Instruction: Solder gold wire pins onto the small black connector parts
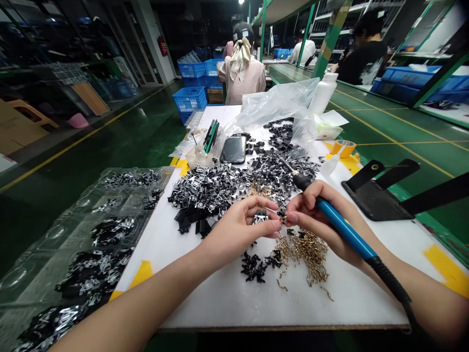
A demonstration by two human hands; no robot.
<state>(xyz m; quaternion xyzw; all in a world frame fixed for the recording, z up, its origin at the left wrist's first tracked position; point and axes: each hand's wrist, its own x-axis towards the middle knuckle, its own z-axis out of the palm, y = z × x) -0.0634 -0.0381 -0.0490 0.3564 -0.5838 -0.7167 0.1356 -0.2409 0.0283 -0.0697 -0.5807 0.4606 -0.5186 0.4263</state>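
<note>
My left hand (pixel 244 222) is closed, thumb and fingers curled around a small black-and-silver part (pixel 261 216). Its fingertips meet those of my right hand (pixel 317 208), which pinches a tiny brass-coloured piece (pixel 283 219). A blue-handled soldering iron (pixel 346 229) also rests in my right hand, its tip pointing away over the parts. Below my hands lie a heap of bent brass-coloured pins (pixel 309 254) and a small group of black plastic pieces (pixel 254 267). Behind them spreads a large pile of black-and-metal parts (pixel 216 188). Fingers partly hide the contact point.
A black metal stand (pixel 381 198) stands at right, near yellow tape (pixel 342 148) and a white bottle (pixel 323 93). A phone (pixel 233 149), green-handled tools (pixel 211 137) and plastic bag (pixel 278 105) lie farther back. Trays of parts (pixel 84 234) flank the left edge. Other people sit beyond.
</note>
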